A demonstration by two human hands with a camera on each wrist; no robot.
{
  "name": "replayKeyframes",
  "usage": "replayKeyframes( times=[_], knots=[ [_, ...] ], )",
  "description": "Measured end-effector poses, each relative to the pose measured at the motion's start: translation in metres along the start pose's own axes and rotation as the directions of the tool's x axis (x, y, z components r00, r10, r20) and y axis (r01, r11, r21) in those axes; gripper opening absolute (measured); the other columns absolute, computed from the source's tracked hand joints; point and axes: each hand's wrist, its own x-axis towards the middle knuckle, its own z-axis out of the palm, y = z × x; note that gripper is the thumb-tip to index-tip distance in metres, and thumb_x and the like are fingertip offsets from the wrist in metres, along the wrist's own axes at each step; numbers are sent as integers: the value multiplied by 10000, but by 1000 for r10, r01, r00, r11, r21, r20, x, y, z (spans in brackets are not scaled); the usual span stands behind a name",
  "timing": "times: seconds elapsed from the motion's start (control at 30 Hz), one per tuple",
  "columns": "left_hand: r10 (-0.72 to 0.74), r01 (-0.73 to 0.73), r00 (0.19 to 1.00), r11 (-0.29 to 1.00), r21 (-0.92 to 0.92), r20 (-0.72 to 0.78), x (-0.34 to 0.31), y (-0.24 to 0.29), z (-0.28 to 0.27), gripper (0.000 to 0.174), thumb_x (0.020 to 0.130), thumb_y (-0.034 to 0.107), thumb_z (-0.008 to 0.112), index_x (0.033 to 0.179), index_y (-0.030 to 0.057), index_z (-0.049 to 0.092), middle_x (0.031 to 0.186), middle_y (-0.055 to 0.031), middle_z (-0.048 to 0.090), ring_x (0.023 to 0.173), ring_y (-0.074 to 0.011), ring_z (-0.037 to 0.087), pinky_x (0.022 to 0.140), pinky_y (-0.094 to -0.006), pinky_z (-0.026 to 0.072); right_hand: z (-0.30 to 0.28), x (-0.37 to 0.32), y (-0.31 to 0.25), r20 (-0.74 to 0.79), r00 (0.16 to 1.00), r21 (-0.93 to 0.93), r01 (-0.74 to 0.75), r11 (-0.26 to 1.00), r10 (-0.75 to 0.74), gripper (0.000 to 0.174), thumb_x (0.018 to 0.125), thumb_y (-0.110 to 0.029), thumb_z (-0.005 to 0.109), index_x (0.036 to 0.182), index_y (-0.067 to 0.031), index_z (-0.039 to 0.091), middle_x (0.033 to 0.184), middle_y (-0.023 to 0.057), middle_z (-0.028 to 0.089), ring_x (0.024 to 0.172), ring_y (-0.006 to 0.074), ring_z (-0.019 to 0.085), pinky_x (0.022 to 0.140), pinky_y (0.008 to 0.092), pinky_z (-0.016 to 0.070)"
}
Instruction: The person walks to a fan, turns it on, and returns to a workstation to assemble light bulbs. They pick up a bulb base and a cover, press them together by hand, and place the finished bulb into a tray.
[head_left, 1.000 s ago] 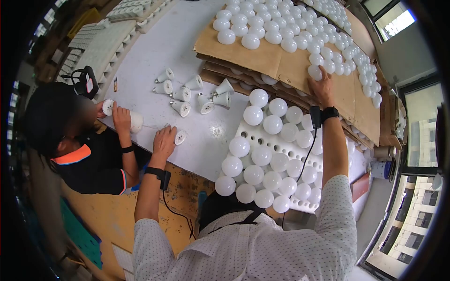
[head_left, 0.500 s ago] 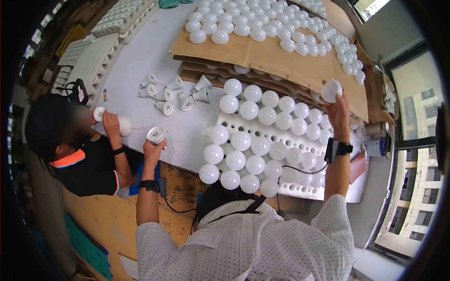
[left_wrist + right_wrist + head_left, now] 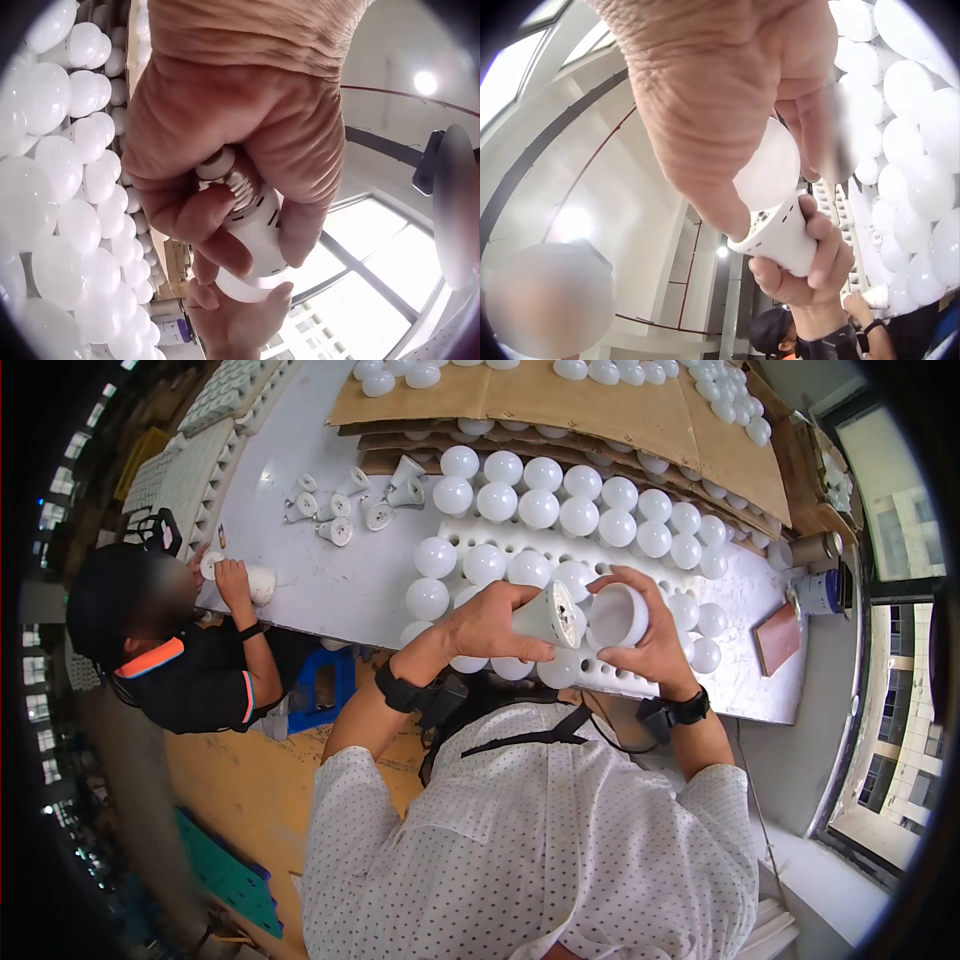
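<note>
In the head view my left hand (image 3: 480, 628) grips a white bulb base (image 3: 543, 618), its wide end with the circuit plate turned to the right. The left wrist view shows fingers curled about its metal screw cap (image 3: 241, 187). My right hand (image 3: 655, 640) holds a white dome bulb cover (image 3: 617, 618) between thumb and fingers, hollow side facing the base. Both parts meet at the rim in the right wrist view, the cover (image 3: 771, 169) tilted against the base (image 3: 784, 241). Below the hands lies a white foam tray (image 3: 470, 538) bearing rows of finished-looking round bulbs (image 3: 540, 508).
Several loose bulb bases (image 3: 335, 507) stand on the white table (image 3: 270, 550) to the left. Stacked cardboard sheets (image 3: 560, 400) with dome covers lie at the back. A person in a black cap (image 3: 110, 600) works at left. A reddish-brown slab (image 3: 777, 638) sits at right.
My right hand has taken a cover off the cardboard, and my left hand has picked up a base from the table. Both have come together over the foam tray.
</note>
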Motion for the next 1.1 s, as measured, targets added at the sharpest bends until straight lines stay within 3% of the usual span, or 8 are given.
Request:
replayKeyframes(
  times=[0.2,0.23,0.3,0.47,0.63,0.87,0.93,1.1],
  knots=[
    [-8,4,999,996,84,43,8,-1,13,504,613,281,758,985,-18,594,818,-62,620,711,-112,566,673,-260,463,0,-12,-4,21,997,-83,73,994,-71,756,566,-160,789,1218,-57,420,1122,85,530,1063,201,491,925,325,370],
    [-8,4,999,996,85,46,8,-1,13,504,613,281,758,985,-18,594,818,-62,620,711,-112,566,673,-260,463,-1,-13,-5,9,998,-79,63,995,-62,750,566,-159,789,1213,-59,424,1121,84,531,1061,201,492,926,325,368],
    [-108,94,988,987,128,107,8,0,12,550,613,254,777,1047,-15,575,958,-73,623,884,-131,559,803,-275,434,-1,-13,-4,35,999,-71,39,997,-36,762,568,-200,799,1216,-61,423,1120,88,532,1064,203,489,930,331,363],
    [-142,131,986,984,118,89,4,5,17,539,609,281,776,1017,-16,586,898,-70,631,823,-128,569,766,-270,445,0,-12,0,109,994,-102,38,994,-27,781,566,-231,811,1222,-66,420,1118,89,534,1053,203,494,921,331,369],
    [-169,148,983,960,238,69,0,16,18,526,584,317,779,954,-15,607,816,-93,636,746,-144,588,706,-275,460,7,-8,-13,217,976,-333,95,938,-22,739,566,-192,798,1193,-58,431,1114,134,528,995,284,542,853,350,431],
    [-167,144,984,953,266,66,-5,12,23,507,565,308,786,911,-24,619,809,-111,641,746,-167,602,693,-283,468,23,-10,-16,248,965,-415,29,909,83,765,565,-183,792,1209,-51,403,1089,154,514,981,339,524,821,373,446],
    [-179,156,982,953,261,64,-5,10,26,507,563,302,789,913,-24,620,811,-112,642,755,-167,605,695,-283,469,27,-10,-11,210,965,-380,231,896,-160,724,567,-159,784,1182,-36,422,1084,147,515,951,328,529,789,377,455],
    [-10,-1,998,982,190,58,-6,14,37,457,587,312,751,848,-43,628,764,-150,643,711,-187,624,669,-291,479,38,-20,0,75,910,-281,412,867,-408,589,543,-105,761,1063,-27,496,1015,136,518,890,286,532,760,358,451]
  ],
)
